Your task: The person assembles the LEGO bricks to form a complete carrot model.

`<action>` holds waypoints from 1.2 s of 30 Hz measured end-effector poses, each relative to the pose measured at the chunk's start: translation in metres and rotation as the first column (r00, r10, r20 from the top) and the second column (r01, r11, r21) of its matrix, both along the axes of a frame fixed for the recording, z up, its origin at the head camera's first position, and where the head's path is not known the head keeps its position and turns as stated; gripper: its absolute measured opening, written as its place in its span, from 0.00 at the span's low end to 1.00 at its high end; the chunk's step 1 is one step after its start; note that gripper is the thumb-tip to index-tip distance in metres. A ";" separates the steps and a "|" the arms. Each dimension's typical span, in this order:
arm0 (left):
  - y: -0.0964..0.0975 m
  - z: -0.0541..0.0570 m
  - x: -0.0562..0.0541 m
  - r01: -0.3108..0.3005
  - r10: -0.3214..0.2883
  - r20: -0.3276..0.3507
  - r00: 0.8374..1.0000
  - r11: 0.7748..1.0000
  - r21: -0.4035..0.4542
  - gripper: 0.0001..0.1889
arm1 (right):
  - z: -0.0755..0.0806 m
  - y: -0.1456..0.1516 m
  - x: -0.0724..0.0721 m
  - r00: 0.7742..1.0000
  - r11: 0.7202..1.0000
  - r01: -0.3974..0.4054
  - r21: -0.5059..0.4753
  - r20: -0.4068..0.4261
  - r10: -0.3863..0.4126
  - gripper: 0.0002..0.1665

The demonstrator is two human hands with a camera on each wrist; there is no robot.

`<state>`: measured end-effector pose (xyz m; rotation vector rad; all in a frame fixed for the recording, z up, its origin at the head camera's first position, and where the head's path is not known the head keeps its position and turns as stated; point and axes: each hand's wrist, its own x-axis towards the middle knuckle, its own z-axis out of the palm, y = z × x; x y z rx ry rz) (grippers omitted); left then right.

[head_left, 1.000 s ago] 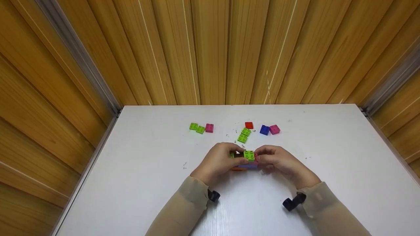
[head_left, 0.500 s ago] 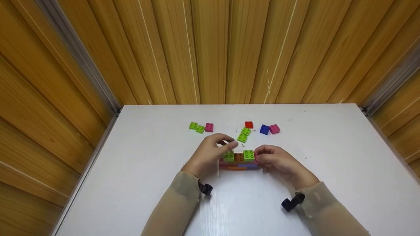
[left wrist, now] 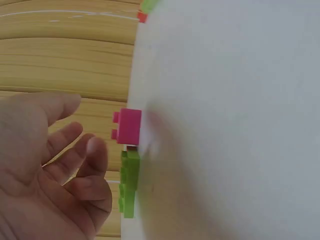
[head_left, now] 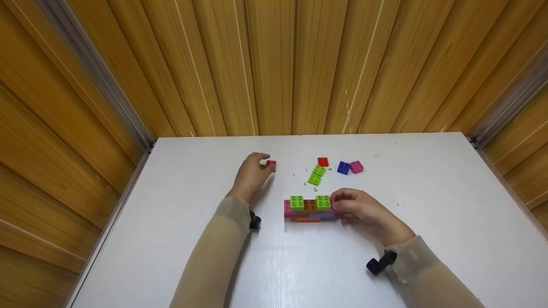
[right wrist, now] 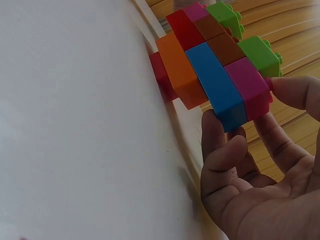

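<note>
My right hand (head_left: 370, 214) grips the right end of a toy brick build (head_left: 302, 214). In the right wrist view this build (right wrist: 215, 72) has stepped layers: a red brick lowest, orange and blue ones over it, then pink and brown, with two light green bricks on top. The thumb presses the pink end while fingers lie by the blue brick. At the far left, my left hand (head_left: 248, 177) reaches over a pink brick (left wrist: 130, 126) and two light green bricks (left wrist: 129, 182). Its fingers are loosely bent, with nothing visible between them; in the left wrist view a gap separates it from the bricks.
Behind the build lie two light green bricks (head_left: 317, 175) and a flat red brick (head_left: 323, 161). A blue brick (head_left: 343, 167) and a pink brick (head_left: 356, 167) sit farther right. Wood-patterned panels rise behind the white table (head_left: 192, 171).
My left hand has let go of the build and moved left and away to the pink and green bricks. My right hand keeps its grip on the build, nearly still.
</note>
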<state>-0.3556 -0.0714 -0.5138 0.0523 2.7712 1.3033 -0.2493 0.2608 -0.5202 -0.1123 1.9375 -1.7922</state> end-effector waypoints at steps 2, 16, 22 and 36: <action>0.001 -0.002 -0.006 0.016 -0.018 -0.019 1.000 0.995 -0.095 0.25 | 0.001 0.000 0.000 1.000 1.000 0.002 -0.008 0.000 -0.002 0.08; 0.003 -0.002 -0.009 0.035 -0.076 -0.117 0.990 0.946 -0.323 0.11 | 0.002 -0.003 -0.001 1.000 1.000 0.011 -0.004 0.008 -0.011 0.08; 0.004 -0.001 -0.003 0.054 -0.091 -0.106 0.990 0.949 -0.309 0.13 | 0.000 -0.001 0.000 1.000 1.000 0.006 -0.016 0.007 -0.006 0.08; 0.015 0.022 0.036 0.036 -0.044 -0.068 0.997 0.994 -0.104 0.17 | 0.000 -0.001 0.000 1.000 1.000 0.002 -0.029 0.005 -0.002 0.06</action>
